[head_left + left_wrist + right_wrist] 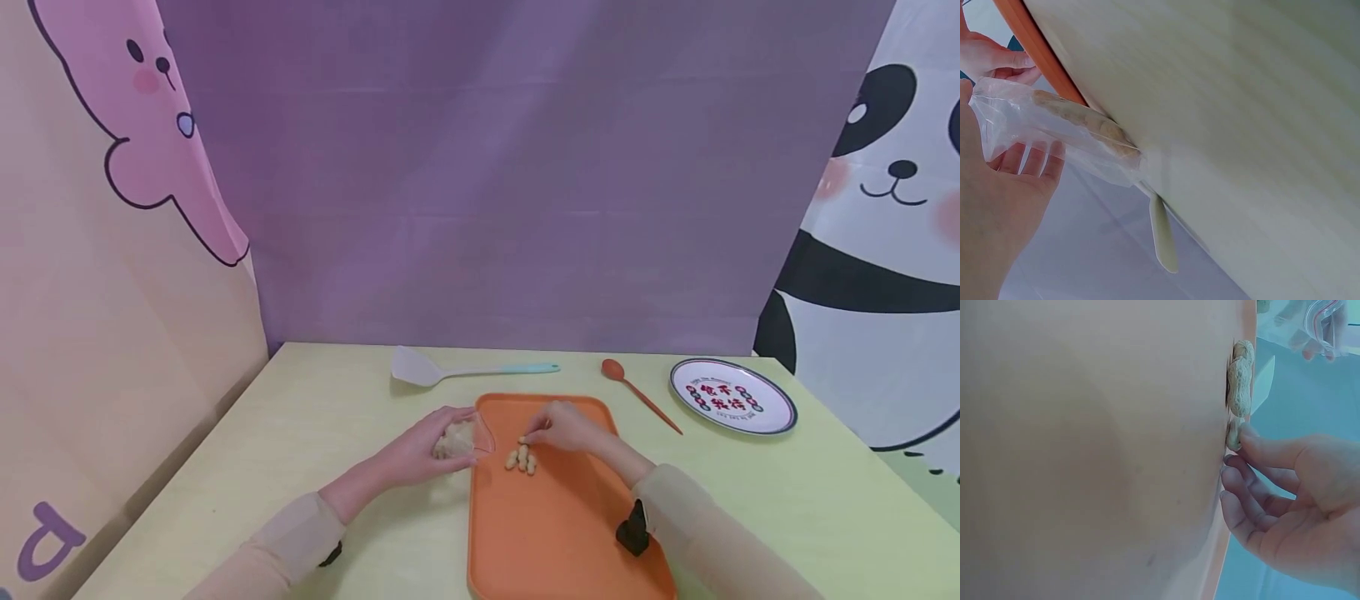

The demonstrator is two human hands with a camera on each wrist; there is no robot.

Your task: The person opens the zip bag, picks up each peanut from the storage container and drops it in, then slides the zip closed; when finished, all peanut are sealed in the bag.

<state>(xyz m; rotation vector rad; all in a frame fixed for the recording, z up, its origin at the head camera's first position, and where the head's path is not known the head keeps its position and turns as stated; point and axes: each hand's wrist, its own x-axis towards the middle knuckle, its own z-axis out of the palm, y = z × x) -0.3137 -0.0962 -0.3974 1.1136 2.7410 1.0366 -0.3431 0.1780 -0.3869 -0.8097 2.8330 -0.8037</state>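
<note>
My left hand (423,446) holds a clear zip bag (483,433) by its sides, at the left edge of an orange tray (555,525). Inside the bag, unshelled peanuts (1088,122) show through the plastic in the left wrist view. Over the upper part of the tray, my right hand (566,427) pinches a peanut (1234,434) between thumb and fingertips, low against the tray surface. Several loose peanuts (522,460) lie side by side on the tray, just in front of those fingertips.
Behind the tray lies a spatula (480,370) with a pale blade and mint handle. A red-brown spoon (639,393) rests to the right of it, and a white plate (776,408) with a dark rim and red lettering sits farther right. A purple curtain (510,183) hangs behind the table.
</note>
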